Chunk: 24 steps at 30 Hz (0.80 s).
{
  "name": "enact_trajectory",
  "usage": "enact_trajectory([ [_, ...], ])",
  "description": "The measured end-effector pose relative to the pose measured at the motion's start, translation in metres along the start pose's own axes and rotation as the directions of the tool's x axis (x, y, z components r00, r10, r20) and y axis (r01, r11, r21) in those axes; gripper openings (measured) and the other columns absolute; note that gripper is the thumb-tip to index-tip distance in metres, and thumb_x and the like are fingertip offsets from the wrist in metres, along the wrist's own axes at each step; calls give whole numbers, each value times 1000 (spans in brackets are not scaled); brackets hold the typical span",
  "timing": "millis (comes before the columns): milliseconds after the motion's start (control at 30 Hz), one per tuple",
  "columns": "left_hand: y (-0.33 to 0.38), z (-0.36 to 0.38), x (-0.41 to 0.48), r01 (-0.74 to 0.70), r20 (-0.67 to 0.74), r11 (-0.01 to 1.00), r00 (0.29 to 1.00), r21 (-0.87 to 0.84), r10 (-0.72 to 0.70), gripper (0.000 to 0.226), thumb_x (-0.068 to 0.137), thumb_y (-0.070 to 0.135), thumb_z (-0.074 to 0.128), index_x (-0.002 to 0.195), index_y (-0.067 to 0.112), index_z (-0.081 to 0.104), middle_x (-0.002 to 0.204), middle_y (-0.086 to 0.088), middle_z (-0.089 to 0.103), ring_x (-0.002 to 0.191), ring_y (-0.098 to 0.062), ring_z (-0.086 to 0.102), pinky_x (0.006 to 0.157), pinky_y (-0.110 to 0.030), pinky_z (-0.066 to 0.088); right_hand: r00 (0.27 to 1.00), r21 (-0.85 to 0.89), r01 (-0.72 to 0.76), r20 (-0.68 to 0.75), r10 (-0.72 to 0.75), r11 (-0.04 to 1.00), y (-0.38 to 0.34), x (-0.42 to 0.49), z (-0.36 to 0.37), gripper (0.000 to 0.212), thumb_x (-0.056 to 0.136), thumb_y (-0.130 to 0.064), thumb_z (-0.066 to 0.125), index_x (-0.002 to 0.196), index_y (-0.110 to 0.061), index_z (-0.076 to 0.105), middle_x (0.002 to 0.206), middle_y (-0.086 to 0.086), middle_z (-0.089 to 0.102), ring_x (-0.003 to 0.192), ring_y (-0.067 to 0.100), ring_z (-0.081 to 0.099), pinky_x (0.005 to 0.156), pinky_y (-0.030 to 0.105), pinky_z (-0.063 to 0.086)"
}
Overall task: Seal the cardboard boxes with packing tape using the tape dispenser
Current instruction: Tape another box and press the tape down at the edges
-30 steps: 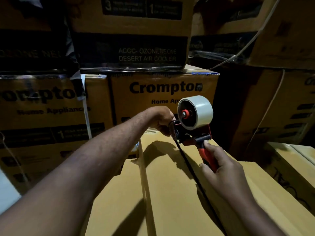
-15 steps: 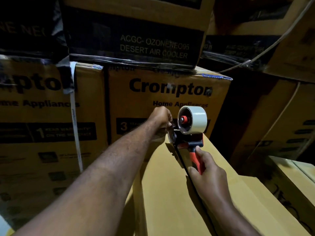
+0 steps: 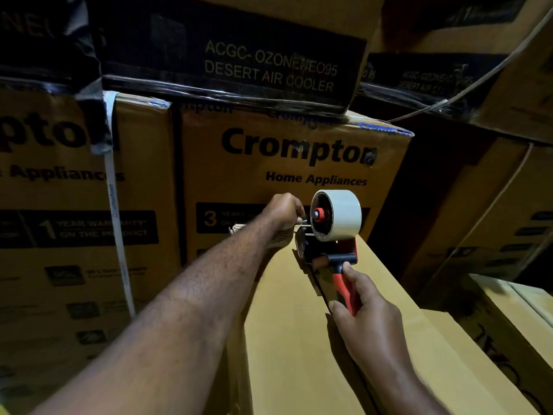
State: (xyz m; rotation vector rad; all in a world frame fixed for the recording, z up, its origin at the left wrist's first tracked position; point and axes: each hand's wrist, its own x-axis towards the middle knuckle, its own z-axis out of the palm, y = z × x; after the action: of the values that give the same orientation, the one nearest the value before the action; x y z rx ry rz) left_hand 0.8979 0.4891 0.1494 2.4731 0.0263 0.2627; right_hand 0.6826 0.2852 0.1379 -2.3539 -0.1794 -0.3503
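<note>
Barely begun: right hand [image 3: 363, 316] grasps the tape dispenser [image 3: 327, 253] at the box's [image 3: 287, 339] far edge, left hand [image 3: 284, 209] seemingly pinches its tape [image 3: 344, 211], and the seam [image 3: 319, 290] looks untaped.

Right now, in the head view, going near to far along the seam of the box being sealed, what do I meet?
right hand → tape dispenser's red handle, gripped by that hand → tape roll → Crompton box standing behind the far edge
</note>
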Motion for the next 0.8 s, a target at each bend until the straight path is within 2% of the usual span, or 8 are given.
enact_trajectory([
  [133, 1, 1, 3, 88, 80, 996, 993, 21, -89, 8, 90, 18, 76, 98, 18, 78, 106, -1, 73, 98, -15, 65, 83, -27, 53, 999, 26, -49, 26, 48, 998, 4, 1, 0, 67, 87, -21, 73, 144, -40, 43, 124, -2, 62, 94, 10, 56, 86, 26, 54],
  [233, -3, 2, 3, 173, 117, 985, 978, 27, -175, 9, 94, 19, 69, 101, 17, 75, 105, -4, 71, 100, -23, 66, 79, -35, 55, 996, 37, -74, 45, 72, 997, 9, 0, -1, 68, 86, -23, 74, 143, -42, 42, 110, -7, 59, 84, 4, 53, 70, 8, 46],
  [300, -5, 6, 2, 195, 91, 980, 976, 32, -197, 8, 94, 20, 69, 98, 15, 73, 101, -4, 70, 96, -23, 67, 79, -36, 58, 995, 44, -86, 46, 84, 995, 10, 1, -2, 68, 86, -23, 74, 143, -43, 43, 105, -11, 57, 84, 3, 55, 63, 2, 40],
  [467, -4, 10, -9, 138, -50, 988, 989, -69, -142, 21, 94, 36, 70, 85, 16, 70, 88, -1, 70, 79, -15, 64, 67, -32, 52, 994, 67, -96, 59, 92, 993, 13, 0, -6, 66, 86, -23, 74, 142, -43, 44, 106, -12, 58, 86, 3, 56, 67, 4, 40],
  [533, -3, 8, -17, 116, 48, 993, 992, -27, -114, 28, 95, 45, 65, 84, 20, 73, 85, 2, 71, 79, -14, 65, 67, -31, 52, 994, 63, -99, 59, 95, 993, 12, -1, -6, 66, 86, -24, 73, 142, -43, 43, 111, -11, 61, 87, 2, 56, 69, 3, 41],
  [600, -3, 6, -21, 105, 130, 991, 985, 77, -114, 31, 92, 50, 65, 81, 23, 74, 82, 5, 72, 80, -14, 67, 74, -34, 57, 992, 55, -102, 75, 97, 993, 11, -1, -6, 66, 88, -25, 72, 143, -43, 41, 120, -8, 63, 94, 5, 58, 77, 10, 47],
  [700, -4, 4, -19, 111, 105, 989, 987, 100, -122, 32, 89, 52, 69, 78, 23, 75, 78, 5, 72, 78, -14, 67, 74, -35, 57, 988, 13, -93, 125, 91, 996, 7, 1, -8, 65, 91, -28, 68, 145, -44, 36, 126, -4, 62, 101, 11, 60, 87, 23, 52],
  [800, -7, 5, -22, 112, 70, 986, 990, 127, -121, 32, 90, 54, 67, 81, 24, 75, 78, 6, 71, 77, -13, 67, 72, -35, 57, 984, -7, -93, 154, 93, 996, 3, 4, -11, 65, 92, -30, 64, 146, -46, 32, 127, -3, 59, 101, 13, 60, 86, 26, 53],
])
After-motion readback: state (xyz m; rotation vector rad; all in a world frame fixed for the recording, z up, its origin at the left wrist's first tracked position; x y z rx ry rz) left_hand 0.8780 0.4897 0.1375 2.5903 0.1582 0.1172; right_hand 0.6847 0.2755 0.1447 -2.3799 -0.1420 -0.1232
